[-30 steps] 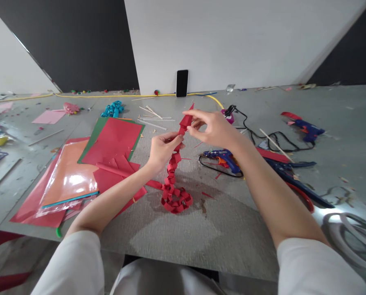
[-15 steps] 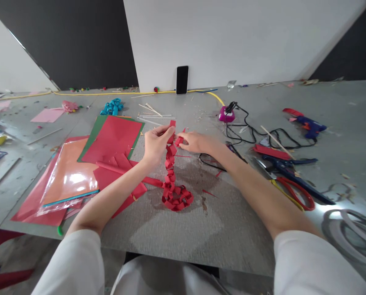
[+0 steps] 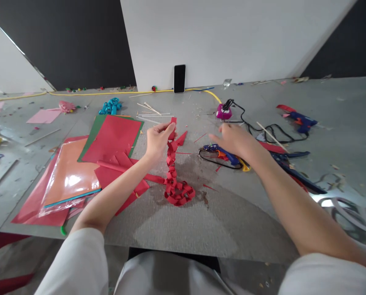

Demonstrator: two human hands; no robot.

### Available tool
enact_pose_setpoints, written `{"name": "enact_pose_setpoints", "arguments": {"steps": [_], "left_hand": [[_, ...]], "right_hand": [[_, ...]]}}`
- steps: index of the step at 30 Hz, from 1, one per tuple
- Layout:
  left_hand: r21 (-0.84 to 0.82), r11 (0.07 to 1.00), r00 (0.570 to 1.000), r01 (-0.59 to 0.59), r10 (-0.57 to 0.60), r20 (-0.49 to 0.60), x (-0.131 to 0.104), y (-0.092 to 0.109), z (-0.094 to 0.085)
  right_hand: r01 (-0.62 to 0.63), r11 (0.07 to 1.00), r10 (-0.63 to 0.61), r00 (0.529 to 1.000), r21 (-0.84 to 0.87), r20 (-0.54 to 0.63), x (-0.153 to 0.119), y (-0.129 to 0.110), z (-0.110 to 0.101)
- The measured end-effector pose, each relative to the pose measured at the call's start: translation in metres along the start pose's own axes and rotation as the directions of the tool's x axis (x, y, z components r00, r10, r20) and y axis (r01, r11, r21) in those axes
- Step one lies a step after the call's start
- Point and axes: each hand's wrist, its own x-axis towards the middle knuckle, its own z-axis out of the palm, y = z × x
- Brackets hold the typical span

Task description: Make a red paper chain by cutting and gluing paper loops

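My left hand [image 3: 158, 139] pinches the top end of a red paper chain [image 3: 171, 162]. The chain hangs down from my fingers, and its lower links lie curled on the table. A pointed red strip sticks out to the right from the top link. Away to the right, my right hand [image 3: 233, 139] is held with its fingers apart and nothing visible in them. Just below it lies a blue glue gun [image 3: 229, 156] with an orange trigger, a yellow part and a black cord. Part of this gun is hidden by my right hand and forearm.
Red paper sheets [image 3: 112, 137] and orange sheets in a plastic sleeve [image 3: 72, 176] lie at left. A phone [image 3: 179, 78] leans on the back wall. At right are a purple power socket [image 3: 224, 111], another blue glue gun [image 3: 302, 121], pliers [image 3: 302, 176] and sticks.
My right hand has left the top of the paper chain and moved right, over the blue glue gun. My left hand keeps its pinch on the chain. The view has shifted slightly.
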Motion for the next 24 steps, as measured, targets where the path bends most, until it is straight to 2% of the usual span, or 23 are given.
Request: {"name": "enact_pose_setpoints", "arguments": {"steps": [3,8,13,16,19,22,24], "left_hand": [[-0.022,1.000,0.999,0.012,-0.011,0.032,-0.001,-0.001,0.002],[-0.022,0.999,0.996,0.024,-0.022,0.082,-0.004,-0.001,0.004],[0.007,0.999,0.994,0.035,-0.035,0.099,-0.002,-0.007,0.004],[0.021,1.000,0.996,0.004,-0.006,0.083,0.001,-0.011,0.004],[0.042,0.999,0.997,0.004,-0.007,0.073,0.001,-0.012,0.005],[0.054,0.998,0.997,0.034,-0.037,0.067,-0.001,-0.011,0.006],[0.045,0.998,0.997,0.035,-0.037,0.062,-0.002,-0.010,0.006]], "right_hand": [[-0.093,0.989,0.110,0.983,-0.118,0.145,-0.026,0.008,0.010],[-0.213,0.958,0.253,0.944,-0.192,0.213,-0.044,-0.001,0.016],[-0.163,0.979,0.190,0.945,-0.120,0.268,-0.038,0.003,0.015],[-0.178,0.982,0.186,0.963,-0.059,0.193,-0.030,0.014,0.009],[-0.208,0.976,0.208,0.978,0.065,-0.006,-0.020,0.024,-0.001],[-0.201,0.948,0.253,0.946,0.245,-0.203,-0.008,0.025,-0.013],[-0.180,0.914,0.287,0.920,0.364,-0.266,0.001,0.022,-0.024]]}}
